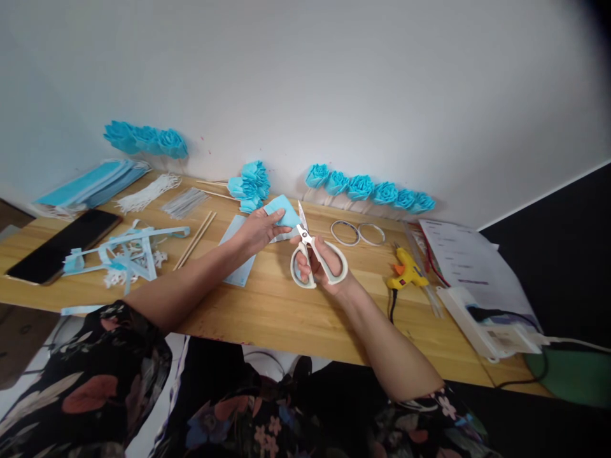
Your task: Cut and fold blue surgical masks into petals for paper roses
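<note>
Your left grip [262, 230] pinches a blue piece [291, 218], your right grip [326, 266] holds scissors [304, 235]; below both, the worktop [267, 313] leaves room before its near edge.

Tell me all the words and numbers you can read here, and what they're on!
None can be read clearly.
Paper sheet: lines of print, too small and blurred to read.
White power strip: a label, too blurred to read.
Yellow glue gun: a tiny dark mark, too small to tell if it's writing.
</note>
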`<state>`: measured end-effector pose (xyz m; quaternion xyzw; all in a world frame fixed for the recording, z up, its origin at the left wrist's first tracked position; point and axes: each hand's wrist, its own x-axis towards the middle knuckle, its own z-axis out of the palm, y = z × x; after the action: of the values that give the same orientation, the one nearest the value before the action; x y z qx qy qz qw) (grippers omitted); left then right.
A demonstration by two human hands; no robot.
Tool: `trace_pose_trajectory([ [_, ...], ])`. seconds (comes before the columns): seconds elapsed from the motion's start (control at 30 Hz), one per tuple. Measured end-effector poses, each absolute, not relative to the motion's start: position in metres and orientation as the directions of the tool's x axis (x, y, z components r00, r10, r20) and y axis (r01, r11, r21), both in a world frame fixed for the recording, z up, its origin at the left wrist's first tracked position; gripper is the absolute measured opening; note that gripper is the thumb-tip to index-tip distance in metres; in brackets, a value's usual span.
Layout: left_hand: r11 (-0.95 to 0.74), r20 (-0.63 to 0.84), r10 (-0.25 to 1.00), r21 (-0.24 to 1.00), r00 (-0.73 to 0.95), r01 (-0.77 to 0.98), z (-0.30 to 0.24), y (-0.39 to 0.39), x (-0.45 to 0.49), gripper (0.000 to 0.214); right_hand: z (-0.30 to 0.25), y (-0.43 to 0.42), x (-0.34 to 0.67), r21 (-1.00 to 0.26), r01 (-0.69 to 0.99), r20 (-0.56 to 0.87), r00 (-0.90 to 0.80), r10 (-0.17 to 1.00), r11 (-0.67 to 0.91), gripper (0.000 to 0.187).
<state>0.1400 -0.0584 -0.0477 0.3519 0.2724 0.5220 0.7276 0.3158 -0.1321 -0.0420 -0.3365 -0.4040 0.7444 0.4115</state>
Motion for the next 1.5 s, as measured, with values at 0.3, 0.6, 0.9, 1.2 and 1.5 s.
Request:
trace_pose_trajectory([
  [0.3,0.178,0.008,0.952,0.799,0.305,-0.575,-0.0524,-0.0576,0.14,0.028,-0.0426,-0.1318,0.3141,-0.857,-0.365,-0.189,-0.436,0.88,-0.365,0.054],
  [0.6,0.198,-0.044,0.959,0.808,0.279,-0.554,-0.0474,-0.0586,0.141,0.027,-0.0493,-0.1296,0.3134,-0.886,-0.337,-0.154,-0.434,0.888,-0.319,0.059],
  [0.9,0.254,-0.089,0.949,0.789,0.304,-0.56,-0.0484,-0.0532,0.1349,0.021,-0.0508,-0.1261,0.3175,-0.902,-0.288,-0.165,-0.46,0.873,-0.322,0.065],
  [1.2,0.185,-0.034,0.963,0.807,0.269,-0.561,-0.0502,-0.0517,0.1349,0.024,-0.048,-0.1315,0.3185,-0.931,-0.261,-0.072,-0.555,0.829,-0.255,0.072],
  [1.5,0.193,-0.047,0.962,0.816,0.27,-0.545,-0.0484,-0.051,0.1333,0.021,-0.0486,-0.1298,0.3207,-0.941,-0.223,-0.085,-0.571,0.817,-0.253,0.072],
])
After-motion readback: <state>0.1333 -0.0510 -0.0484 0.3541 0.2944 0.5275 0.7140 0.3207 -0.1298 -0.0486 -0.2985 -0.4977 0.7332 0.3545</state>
